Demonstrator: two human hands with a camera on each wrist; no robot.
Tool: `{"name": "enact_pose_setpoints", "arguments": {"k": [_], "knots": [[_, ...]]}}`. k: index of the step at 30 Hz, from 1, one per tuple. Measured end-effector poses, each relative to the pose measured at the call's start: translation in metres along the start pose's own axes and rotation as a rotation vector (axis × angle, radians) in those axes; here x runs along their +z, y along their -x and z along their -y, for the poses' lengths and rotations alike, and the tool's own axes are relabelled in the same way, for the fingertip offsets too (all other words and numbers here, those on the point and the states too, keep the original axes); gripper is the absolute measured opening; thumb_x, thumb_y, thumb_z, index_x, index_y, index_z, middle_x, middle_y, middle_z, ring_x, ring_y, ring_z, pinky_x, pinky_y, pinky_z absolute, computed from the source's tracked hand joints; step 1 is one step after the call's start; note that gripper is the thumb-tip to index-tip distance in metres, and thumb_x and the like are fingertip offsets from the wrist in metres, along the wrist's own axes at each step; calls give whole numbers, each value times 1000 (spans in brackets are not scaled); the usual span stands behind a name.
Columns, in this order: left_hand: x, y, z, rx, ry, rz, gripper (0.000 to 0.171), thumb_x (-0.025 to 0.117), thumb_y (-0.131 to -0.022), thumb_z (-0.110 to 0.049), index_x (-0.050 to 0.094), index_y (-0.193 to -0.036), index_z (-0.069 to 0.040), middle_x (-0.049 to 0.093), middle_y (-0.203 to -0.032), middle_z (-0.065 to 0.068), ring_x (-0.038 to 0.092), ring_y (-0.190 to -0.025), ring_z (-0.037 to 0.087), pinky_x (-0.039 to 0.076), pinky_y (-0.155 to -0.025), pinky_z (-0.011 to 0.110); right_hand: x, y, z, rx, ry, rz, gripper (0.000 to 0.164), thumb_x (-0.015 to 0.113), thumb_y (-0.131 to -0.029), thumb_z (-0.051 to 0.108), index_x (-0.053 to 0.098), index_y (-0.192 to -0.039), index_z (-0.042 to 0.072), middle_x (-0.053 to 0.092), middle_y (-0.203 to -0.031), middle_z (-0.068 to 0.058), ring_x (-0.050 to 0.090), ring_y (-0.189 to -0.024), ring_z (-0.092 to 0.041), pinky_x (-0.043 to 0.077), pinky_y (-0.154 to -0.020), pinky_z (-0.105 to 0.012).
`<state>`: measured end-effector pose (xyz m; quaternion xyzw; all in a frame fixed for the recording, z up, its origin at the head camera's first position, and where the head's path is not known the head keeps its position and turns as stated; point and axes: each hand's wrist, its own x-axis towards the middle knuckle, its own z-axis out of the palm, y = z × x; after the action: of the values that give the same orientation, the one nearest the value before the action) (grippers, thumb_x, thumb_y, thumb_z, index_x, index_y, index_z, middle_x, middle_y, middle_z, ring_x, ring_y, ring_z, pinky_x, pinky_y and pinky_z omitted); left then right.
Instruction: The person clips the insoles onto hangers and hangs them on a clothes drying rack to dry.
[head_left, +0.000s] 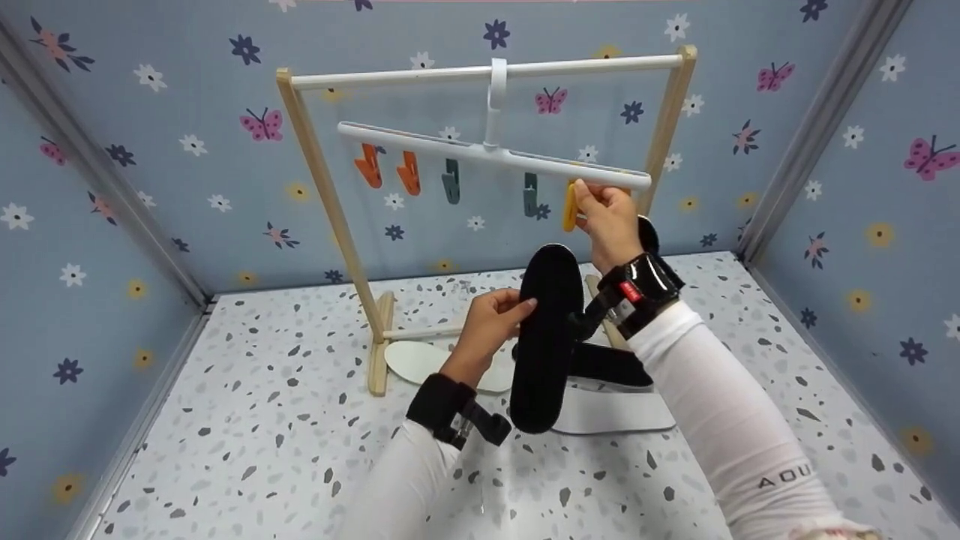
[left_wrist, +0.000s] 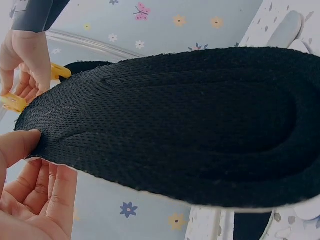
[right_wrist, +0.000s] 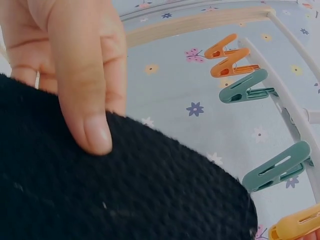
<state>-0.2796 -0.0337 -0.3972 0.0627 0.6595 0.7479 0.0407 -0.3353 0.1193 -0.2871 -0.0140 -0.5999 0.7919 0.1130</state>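
Below hanger [head_left: 491, 153]: left hand [head_left: 487, 326] pinches black insole [head_left: 546, 360], right hand [head_left: 611, 225] grips yellow clip [head_left: 570, 210]; best squeeze wide, seat edge squarely

R sleeve [head_left: 739, 412] is showing caps "AOU"; red tag [head_left: 630, 291] on R wristband [head_left: 654, 279] is carrying wht. marks, too sm. to read.
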Motion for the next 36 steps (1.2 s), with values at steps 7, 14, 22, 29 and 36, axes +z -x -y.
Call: {"name": "enact_pose_setpoints", "arguments": {"k": [7,14,22,29,36], "knots": [[7,-5,-6,3,-17,8,17,65,-89,-11,66,-98,3,65,-83,2,64,-75,11,55,-69,28,2,1,3,14,25,-25,12,54,-96,14,53,-87,6,53,-83,-1,52,-76,-11,45,-74,-27],[12,-10,-9,-8,2,13,16,66,-88,-10,65,-97,3,65,-82,2,64,-74,12,56,-70,29,0,-1,2,-6,20,-29,12,54,-96,13,52,-87,6,53,-82,-1,52,-74,-11,46,-71,-26],[14,-14,-9,-32,7,-15,18,67,-88,-12,65,-99,2,64,-85,4,64,-78,14,56,-74,31,1,0,2,-17,15,-28,12,53,-96,13,52,-86,6,52,-82,-1,52,-74,-11,45,-74,-28],[15,-17,-9,-36,21,-13,19,66,-89,-13,65,-100,2,65,-85,4,64,-80,14,56,-74,31,0,-1,1,-13,9,-26,12,52,-96,12,52,-86,6,52,-80,0,53,-72,-10,45,-71,-26],[20,-19,-10,-24,47,-16,16,66,-89,-12,65,-96,2,62,-81,2,62,-76,12,55,-71,31,-2,0,1,1,20,-29,14,53,-96,14,53,-86,5,53,-80,-2,54,-72,-11,45,-72,-28]]}}
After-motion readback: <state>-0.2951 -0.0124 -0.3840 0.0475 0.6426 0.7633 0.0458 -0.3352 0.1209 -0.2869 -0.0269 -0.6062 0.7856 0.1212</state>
